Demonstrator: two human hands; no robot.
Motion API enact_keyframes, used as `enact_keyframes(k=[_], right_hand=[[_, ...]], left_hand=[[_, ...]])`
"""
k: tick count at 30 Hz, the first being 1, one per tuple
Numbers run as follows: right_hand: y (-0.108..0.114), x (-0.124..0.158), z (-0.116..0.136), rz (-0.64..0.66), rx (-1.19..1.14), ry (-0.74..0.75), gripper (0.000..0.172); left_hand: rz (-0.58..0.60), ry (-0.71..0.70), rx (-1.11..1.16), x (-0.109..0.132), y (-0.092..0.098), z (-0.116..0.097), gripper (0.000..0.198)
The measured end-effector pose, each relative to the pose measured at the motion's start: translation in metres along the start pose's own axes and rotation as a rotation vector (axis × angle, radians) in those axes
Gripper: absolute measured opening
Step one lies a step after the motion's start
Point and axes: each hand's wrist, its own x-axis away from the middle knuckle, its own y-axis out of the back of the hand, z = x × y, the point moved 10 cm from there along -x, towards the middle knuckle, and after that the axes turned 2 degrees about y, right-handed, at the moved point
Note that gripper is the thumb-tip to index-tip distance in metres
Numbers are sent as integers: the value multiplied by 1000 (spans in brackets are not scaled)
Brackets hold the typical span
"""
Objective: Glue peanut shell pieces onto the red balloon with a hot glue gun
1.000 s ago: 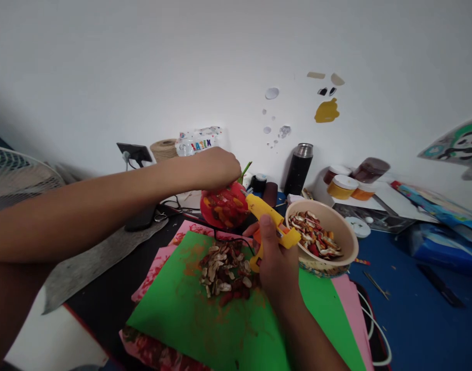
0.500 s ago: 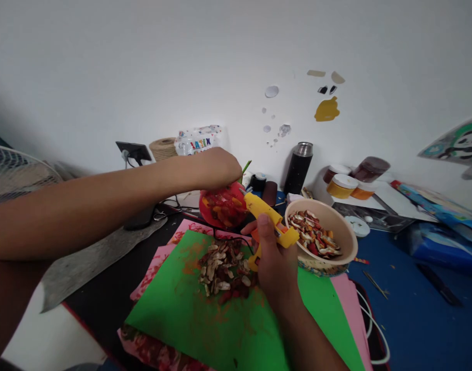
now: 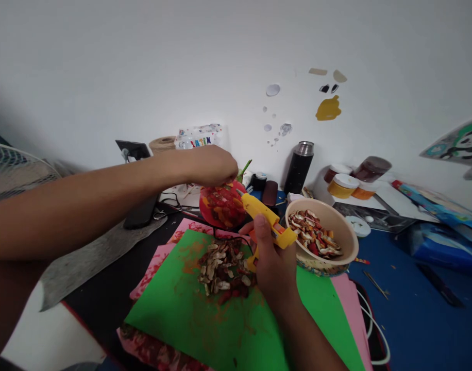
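My right hand (image 3: pixel 272 263) grips a yellow hot glue gun (image 3: pixel 265 216), its nozzle pointing up and left at the edge of a round red object (image 3: pixel 222 208) covered with red and orange pieces. Over the top of that object, my left hand (image 3: pixel 216 164) is curled with its knuckles up. Its fingertips are mostly hidden, and I cannot make out what they hold. A green stem (image 3: pixel 244 167) rises behind the object. Below the gun, a pile of peanut shells (image 3: pixel 222 268), some painted red, lies on a stained green sheet (image 3: pixel 174 304).
A beige bowl (image 3: pixel 346 221) of painted shells stands right of the gun. Behind are a black thermos (image 3: pixel 300 167), paint jars (image 3: pixel 342 186), a twine roll (image 3: pixel 162 144) and a phone on a stand (image 3: pixel 132 149). A white cable (image 3: pixel 383 340) loops at lower right.
My left hand has shifted slightly left and down over the red object. The glue gun has moved slightly left and down, still in my right hand.
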Motion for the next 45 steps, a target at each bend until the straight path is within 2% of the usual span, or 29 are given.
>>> enact_keyframes(k=[4, 10, 15, 19, 23, 28, 34, 39, 45], right_hand=[[-2, -1, 1, 8, -9, -1, 68], [-2, 0, 1, 11, -32, -1, 63], [0, 1, -2, -9, -27, -5, 63], [-1, 0, 0, 3, -18, 4, 64], [-4, 0, -2, 30, 0, -9, 63], [-3, 3, -10, 3, -43, -1, 60], [-3, 3, -10, 9, -36, 15, 55], [-2, 3, -8, -1, -5, 37, 57], [-5, 4, -4, 39, 16, 68, 63]], left_hand=[[-32, -26, 16, 1, 2, -1, 25], [24, -22, -39, 2, -1, -3, 30], [-12, -30, -2, 1, 1, -3, 27], [7, -24, 3, -4, -4, 0, 24], [2, -28, 18, -7, -6, 0, 28], [-9, -15, -3, -5, -5, 0, 29], [-56, -24, 41, 1, 2, -4, 32], [-44, -54, 29, 6, 7, -9, 23], [-36, -18, 12, 8, 8, -9, 26]])
